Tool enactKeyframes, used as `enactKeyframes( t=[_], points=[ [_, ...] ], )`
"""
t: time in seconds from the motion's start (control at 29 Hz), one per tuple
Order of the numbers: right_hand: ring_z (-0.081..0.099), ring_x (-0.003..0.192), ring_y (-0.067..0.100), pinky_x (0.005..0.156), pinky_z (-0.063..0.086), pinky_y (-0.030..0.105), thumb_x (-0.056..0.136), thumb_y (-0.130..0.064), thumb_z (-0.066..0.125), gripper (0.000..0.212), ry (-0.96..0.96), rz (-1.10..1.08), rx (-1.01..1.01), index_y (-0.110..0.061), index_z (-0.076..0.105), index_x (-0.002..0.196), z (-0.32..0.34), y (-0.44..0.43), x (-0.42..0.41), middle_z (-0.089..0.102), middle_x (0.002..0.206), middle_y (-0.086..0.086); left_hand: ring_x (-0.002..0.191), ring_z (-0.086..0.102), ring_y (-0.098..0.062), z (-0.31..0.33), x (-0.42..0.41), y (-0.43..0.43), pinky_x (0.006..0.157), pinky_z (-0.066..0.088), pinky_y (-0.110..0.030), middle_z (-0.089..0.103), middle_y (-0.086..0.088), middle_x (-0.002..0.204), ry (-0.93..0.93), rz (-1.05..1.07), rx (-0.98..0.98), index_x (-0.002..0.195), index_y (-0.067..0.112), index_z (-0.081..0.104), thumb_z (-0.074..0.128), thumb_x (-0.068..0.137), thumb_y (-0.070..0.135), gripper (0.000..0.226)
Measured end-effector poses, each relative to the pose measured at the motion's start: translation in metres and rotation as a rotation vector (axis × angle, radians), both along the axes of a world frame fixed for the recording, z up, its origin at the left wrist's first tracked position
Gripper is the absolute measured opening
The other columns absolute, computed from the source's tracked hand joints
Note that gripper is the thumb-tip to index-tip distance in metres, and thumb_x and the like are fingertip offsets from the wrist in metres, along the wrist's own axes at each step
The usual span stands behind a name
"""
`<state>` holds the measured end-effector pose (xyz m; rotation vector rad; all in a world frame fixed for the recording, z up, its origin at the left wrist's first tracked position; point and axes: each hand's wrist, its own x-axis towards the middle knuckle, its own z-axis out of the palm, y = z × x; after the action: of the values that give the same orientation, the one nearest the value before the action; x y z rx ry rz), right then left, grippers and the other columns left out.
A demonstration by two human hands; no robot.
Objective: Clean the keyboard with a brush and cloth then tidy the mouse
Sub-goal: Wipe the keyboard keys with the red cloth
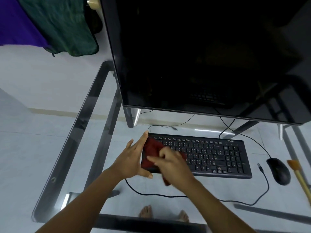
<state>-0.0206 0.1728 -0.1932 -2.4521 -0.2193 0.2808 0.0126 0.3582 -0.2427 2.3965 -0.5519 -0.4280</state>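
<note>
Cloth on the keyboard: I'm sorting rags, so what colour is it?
The cloth is dark red, seen best in the head view.

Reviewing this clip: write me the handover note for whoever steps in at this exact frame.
Left hand: fingers straight, braced against the left end of the keyboard.
Right hand: grips the red cloth and presses it on the left keys; motion-blurred.
The mouse sits right of the keyboard, and the brush lies beyond it at the table's right edge.
Done: the brush is set aside, so brushing looks finished; wiping is under way at the left end.
Left: wipe the remaining keys, then tidy the mouse.
</note>
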Motion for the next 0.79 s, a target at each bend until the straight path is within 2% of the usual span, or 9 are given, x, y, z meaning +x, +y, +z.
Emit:
enactKeyframes(
  t=[0.07, 0.14, 0.21, 0.28, 0.34, 0.45, 0.55, 0.69, 0.79],
  points=[
    [0.056, 0.062, -0.002, 0.058, 0.047, 0.019, 0.084, -0.052, 0.063, 0.030, -0.002, -0.260, 0.114, -0.022, 0.064, 0.088, -0.001, -0.019, 0.018, 0.059, 0.071, -0.010, 0.144, 0.023, -0.013, 0.001, 0.001, -0.001, 0.119, -0.005, -0.035, 0.023, 0.008, 0.157, 0.001, 0.008, 0.010, 0.148, 0.029, -0.022, 0.080, 0.050, 0.069, 0.147],
    [0.048, 0.073, -0.013, 0.071, 0.045, 0.012, 0.093, -0.043, 0.053, 0.026, -0.032, -0.441, 0.123, -0.026, 0.066, 0.107, -0.006, -0.022, 0.023, 0.051, 0.084, -0.021, 0.144, 0.022, -0.013, 0.002, 0.000, -0.001, 0.117, -0.006, -0.033, 0.023, 0.009, 0.157, 0.003, 0.015, 0.011, 0.149, 0.030, -0.021, 0.082, 0.051, 0.066, 0.146],
    [0.042, 0.084, -0.006, 0.083, 0.044, 0.030, 0.092, -0.045, 0.053, 0.018, 0.010, -0.491, 0.163, -0.033, 0.065, 0.100, -0.009, -0.001, 0.019, 0.052, 0.088, -0.021, 0.144, 0.021, -0.012, 0.001, 0.000, -0.001, 0.117, -0.007, -0.032, 0.022, 0.008, 0.158, -0.002, 0.009, 0.019, 0.149, 0.028, -0.022, 0.081, 0.051, 0.066, 0.147],
    [0.051, 0.087, 0.007, 0.078, 0.047, 0.039, 0.084, -0.053, 0.060, 0.024, 0.236, -0.450, 0.344, -0.029, 0.059, 0.082, 0.000, 0.022, 0.010, 0.060, 0.083, -0.008, 0.146, 0.016, -0.013, -0.001, -0.001, 0.001, 0.120, -0.001, -0.039, 0.015, 0.004, 0.160, -0.033, -0.012, 0.040, 0.149, 0.025, -0.022, 0.078, 0.051, 0.071, 0.147],
    [0.061, 0.079, 0.014, 0.068, 0.053, 0.042, 0.080, -0.054, 0.063, 0.032, 0.298, -0.372, 0.391, -0.024, 0.054, 0.078, 0.006, 0.018, 0.004, 0.063, 0.080, -0.002, 0.148, 0.000, -0.017, -0.002, 0.000, 0.002, 0.120, 0.007, -0.049, -0.002, 0.001, 0.161, -0.084, -0.046, 0.106, 0.149, 0.022, -0.022, 0.073, 0.051, 0.077, 0.147],
    [0.068, 0.071, 0.011, 0.066, 0.058, 0.041, 0.082, -0.045, 0.070, 0.023, 0.252, -0.584, 0.521, -0.025, 0.061, 0.088, 0.018, -0.040, 0.008, 0.069, 0.084, -0.001, 0.144, -0.024, -0.018, 0.005, 0.000, -0.005, 0.118, -0.006, -0.050, -0.023, 0.003, 0.157, -0.106, -0.062, 0.251, 0.147, 0.018, -0.024, 0.063, 0.052, 0.084, 0.145],
    [0.072, 0.085, 0.016, 0.078, 0.059, 0.042, 0.080, -0.041, 0.075, 0.031, 0.192, -0.870, 0.830, -0.021, 0.065, 0.102, 0.017, -0.103, 0.006, 0.074, 0.095, -0.003, 0.139, -0.034, -0.015, 0.023, -0.001, -0.036, 0.115, -0.017, -0.047, -0.031, 0.002, 0.155, -0.149, -0.035, 0.263, 0.148, 0.016, -0.024, 0.037, 0.061, 0.094, 0.132],
    [0.062, 0.061, 0.019, 0.056, 0.054, 0.039, 0.079, -0.055, 0.069, 0.038, 0.210, -0.844, 0.611, -0.019, 0.062, 0.088, 0.010, -0.102, -0.013, 0.065, 0.072, -0.004, 0.140, -0.032, -0.010, 0.033, -0.003, -0.106, 0.116, -0.016, -0.046, -0.029, 0.002, 0.155, -0.188, -0.096, 0.185, 0.150, 0.016, -0.017, 0.027, 0.077, 0.086, 0.110],
    [0.053, 0.059, 0.011, 0.062, 0.048, 0.045, 0.081, -0.047, 0.069, 0.033, 0.263, -0.673, 0.463, -0.019, 0.053, 0.075, 0.009, -0.111, -0.019, 0.054, 0.063, -0.010, 0.142, -0.028, -0.012, 0.022, -0.004, -0.144, 0.115, -0.016, -0.049, -0.022, 0.000, 0.157, -0.226, -0.196, 0.241, 0.151, 0.014, -0.009, 0.020, 0.084, 0.081, 0.099]
  ],
)
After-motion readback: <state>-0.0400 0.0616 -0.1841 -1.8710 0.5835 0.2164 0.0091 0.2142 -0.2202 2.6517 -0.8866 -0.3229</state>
